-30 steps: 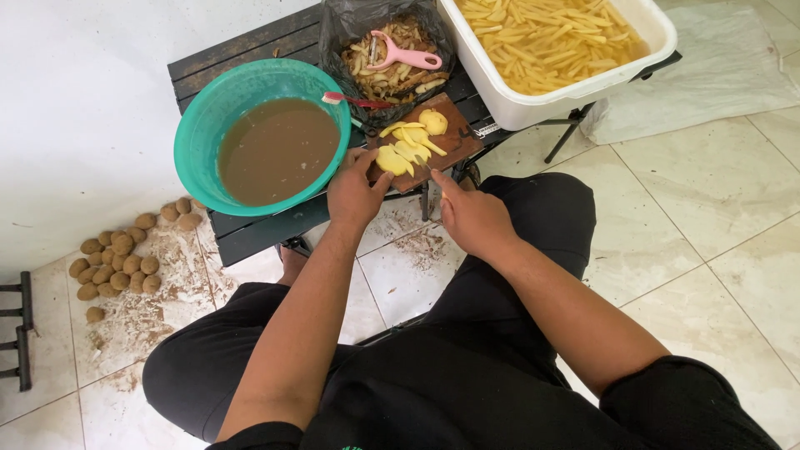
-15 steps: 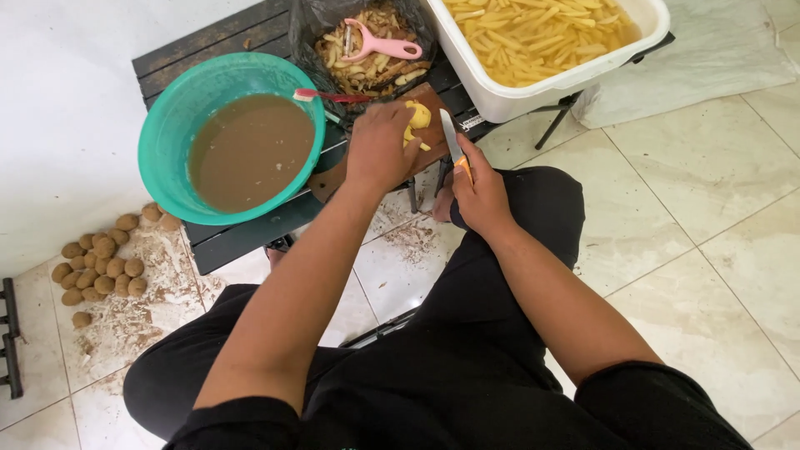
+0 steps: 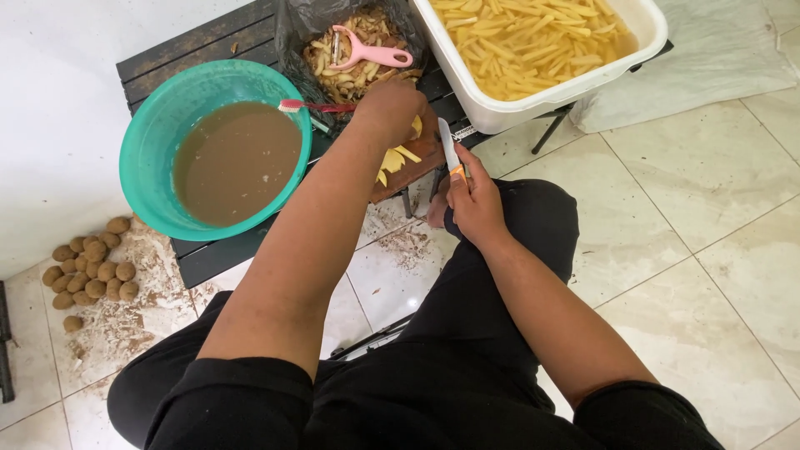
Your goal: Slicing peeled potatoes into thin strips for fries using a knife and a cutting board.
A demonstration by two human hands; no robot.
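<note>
Grasping cut potato pieces [image 3: 392,160] on the wooden board [image 3: 421,158], my left hand [image 3: 390,110] curls; at four o'clock, my right hand [image 3: 473,200] clenches the knife [image 3: 450,148].

Left hand [image 3: 390,108] now over potato slices [image 3: 392,158]

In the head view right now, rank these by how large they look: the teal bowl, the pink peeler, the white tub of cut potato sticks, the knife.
1. white tub, though partly cut off
2. teal bowl, close behind
3. pink peeler
4. knife, partly hidden in the right hand; similar to the peeler
</note>
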